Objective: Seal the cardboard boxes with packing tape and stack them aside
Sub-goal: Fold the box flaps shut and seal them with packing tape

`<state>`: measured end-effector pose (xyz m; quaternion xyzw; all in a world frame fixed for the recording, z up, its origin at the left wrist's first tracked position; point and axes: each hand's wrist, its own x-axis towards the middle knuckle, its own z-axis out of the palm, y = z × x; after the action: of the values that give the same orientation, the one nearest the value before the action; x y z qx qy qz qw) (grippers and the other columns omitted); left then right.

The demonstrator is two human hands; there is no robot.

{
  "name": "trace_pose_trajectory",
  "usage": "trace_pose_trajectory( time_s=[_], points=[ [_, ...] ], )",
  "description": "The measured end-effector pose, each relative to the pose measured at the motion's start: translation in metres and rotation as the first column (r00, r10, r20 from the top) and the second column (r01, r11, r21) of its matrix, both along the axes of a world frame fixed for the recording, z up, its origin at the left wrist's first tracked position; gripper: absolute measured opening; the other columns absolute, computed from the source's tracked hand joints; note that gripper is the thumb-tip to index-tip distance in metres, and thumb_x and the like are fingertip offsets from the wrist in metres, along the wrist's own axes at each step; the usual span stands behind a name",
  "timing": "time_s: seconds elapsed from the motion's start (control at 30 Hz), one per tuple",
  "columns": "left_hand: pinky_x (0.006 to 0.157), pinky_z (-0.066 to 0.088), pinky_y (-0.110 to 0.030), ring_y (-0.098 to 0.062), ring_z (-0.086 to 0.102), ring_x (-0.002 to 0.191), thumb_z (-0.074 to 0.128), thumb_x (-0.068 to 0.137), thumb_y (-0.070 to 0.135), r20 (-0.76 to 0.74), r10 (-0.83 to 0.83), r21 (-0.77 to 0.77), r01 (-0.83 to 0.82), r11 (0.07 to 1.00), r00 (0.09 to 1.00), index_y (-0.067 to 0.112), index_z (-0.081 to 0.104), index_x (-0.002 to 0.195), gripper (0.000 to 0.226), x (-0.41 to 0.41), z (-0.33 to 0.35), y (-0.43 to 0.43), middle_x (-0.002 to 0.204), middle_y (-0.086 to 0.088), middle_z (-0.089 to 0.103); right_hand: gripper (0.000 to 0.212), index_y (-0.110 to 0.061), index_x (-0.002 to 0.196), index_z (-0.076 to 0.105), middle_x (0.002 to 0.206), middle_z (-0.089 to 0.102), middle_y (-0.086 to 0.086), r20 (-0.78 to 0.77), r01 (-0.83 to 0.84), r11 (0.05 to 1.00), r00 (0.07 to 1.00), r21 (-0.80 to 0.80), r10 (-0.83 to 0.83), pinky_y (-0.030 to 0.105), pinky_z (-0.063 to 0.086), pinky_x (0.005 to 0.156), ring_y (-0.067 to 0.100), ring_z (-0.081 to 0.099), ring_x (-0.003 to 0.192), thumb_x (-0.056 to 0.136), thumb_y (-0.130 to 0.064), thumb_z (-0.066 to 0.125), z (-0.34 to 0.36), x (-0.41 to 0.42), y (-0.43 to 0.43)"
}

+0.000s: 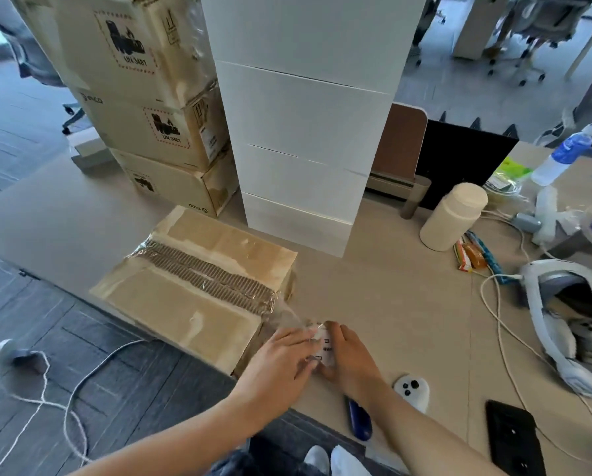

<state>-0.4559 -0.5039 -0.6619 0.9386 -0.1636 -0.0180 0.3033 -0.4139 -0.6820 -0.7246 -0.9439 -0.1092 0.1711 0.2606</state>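
At box (191,304) near corner: right hand (351,359) grips tape roll (323,345), left hand (279,355) touching it, hold unclear. Risk: taut tape (287,316) twists, misses seam (212,273).

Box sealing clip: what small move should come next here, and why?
Probably press the end of the tape flat against the near end of the box. The tape already covers the top seam and bends over the edge, where the left hand and right hand meet; it looks rumpled there.

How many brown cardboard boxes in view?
4. Three stacked back left: top box, middle box, bottom box; fourth box lies alone in front. Others may hide behind them.
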Motion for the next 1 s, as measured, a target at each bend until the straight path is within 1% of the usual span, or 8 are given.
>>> trace_pose_trajectory(
  time_s=[0.07,0.13,0.2,0.33,0.53,0.73,0.83,1.0],
  points=[
    [0.094,0.045,-0.013,0.005,0.055,0.111,0.065,0.094,0.031,-0.403,0.257,-0.212,-0.362,0.908,0.878,0.035,0.069,0.122,0.028,-0.011,-0.006,-0.016,0.122,0.022,0.064,0.087,-0.022,0.138,0.037,0.124,0.051,-0.002,0.030,-0.001,1.000,1.000,-0.029,0.002,0.032,0.042,0.092,0.021,0.050,0.110,0.068,-0.071,0.048,0.001,-0.002,-0.006],
    [0.078,0.047,-0.016,0.000,0.062,0.095,0.069,0.091,0.031,-0.615,0.403,-0.271,-0.662,0.699,0.678,0.031,0.069,0.111,0.020,-0.013,-0.015,-0.026,0.109,0.013,0.069,0.094,-0.022,0.138,0.037,0.127,0.052,-0.003,0.054,0.002,0.997,0.999,-0.078,0.002,0.032,0.038,0.094,0.020,0.050,0.111,0.063,-0.078,0.037,0.000,-0.004,-0.012],
    [0.081,0.047,-0.025,-0.006,0.061,0.095,0.071,0.090,0.035,-0.713,0.456,-0.278,-0.812,0.514,0.533,0.025,0.061,0.110,0.024,-0.010,-0.023,-0.032,0.108,0.006,0.068,0.095,-0.023,0.138,0.036,0.129,0.051,-0.005,0.035,0.004,0.993,0.999,-0.114,0.000,0.033,0.033,0.098,0.020,0.048,0.115,0.062,-0.079,0.032,0.001,-0.005,-0.016],
    [0.083,0.039,-0.029,-0.014,0.056,0.101,0.071,0.090,0.031,-0.805,0.383,-0.367,-0.888,0.277,0.453,0.024,0.050,0.122,0.038,0.006,-0.030,-0.046,0.115,0.005,0.061,0.074,-0.025,0.136,0.037,0.131,0.051,-0.006,0.040,0.002,0.986,0.999,-0.164,0.004,0.035,0.030,0.097,0.019,0.048,0.117,0.078,-0.068,0.053,0.001,-0.009,-0.019],
    [0.070,0.042,-0.016,-0.008,0.062,0.091,0.072,0.089,0.012,-0.795,0.391,-0.391,-0.885,0.254,0.464,0.022,0.071,0.094,0.012,0.019,-0.052,-0.052,0.112,-0.004,0.071,0.068,-0.020,0.129,0.038,0.125,0.042,-0.002,0.028,0.043,0.924,0.999,-0.381,-0.035,0.035,0.027,0.087,0.024,0.040,0.116,0.072,-0.045,0.065,0.003,-0.024,-0.033],
    [0.070,0.039,-0.013,-0.001,0.056,0.091,0.070,0.092,0.018,-0.780,0.380,-0.399,-0.863,0.309,0.497,0.021,0.071,0.115,0.023,0.016,-0.057,-0.049,0.105,0.008,0.066,0.049,-0.027,0.083,0.054,0.105,0.061,-0.002,-0.149,0.007,0.830,0.983,-0.557,-0.108,0.033,0.027,0.083,0.024,0.045,0.111,0.070,-0.072,0.064,-0.002,-0.036,-0.055],
    [0.077,0.042,-0.019,-0.002,0.057,0.092,0.071,0.091,0.024,-0.787,0.379,-0.387,-0.868,0.310,0.486,0.028,0.072,0.109,0.019,0.015,-0.062,-0.046,0.105,0.009,0.067,0.048,-0.029,0.064,0.040,0.097,0.063,-0.003,-0.158,0.034,0.840,0.977,-0.541,-0.142,0.034,0.027,0.082,0.023,0.046,0.107,0.074,-0.070,0.063,-0.003,-0.037,-0.058],
    [0.103,0.046,-0.040,-0.015,0.063,0.106,0.074,0.082,0.052,-0.831,0.366,-0.304,-0.893,0.332,0.419,0.039,0.074,0.082,0.013,0.018,-0.079,-0.034,0.102,0.015,0.072,0.028,-0.027,0.075,0.047,0.098,0.066,-0.001,-0.212,0.023,0.866,0.966,-0.500,-0.148,0.033,0.030,0.084,0.023,0.054,0.101,0.082,-0.049,0.063,-0.006,-0.031,-0.054]
  ],
)
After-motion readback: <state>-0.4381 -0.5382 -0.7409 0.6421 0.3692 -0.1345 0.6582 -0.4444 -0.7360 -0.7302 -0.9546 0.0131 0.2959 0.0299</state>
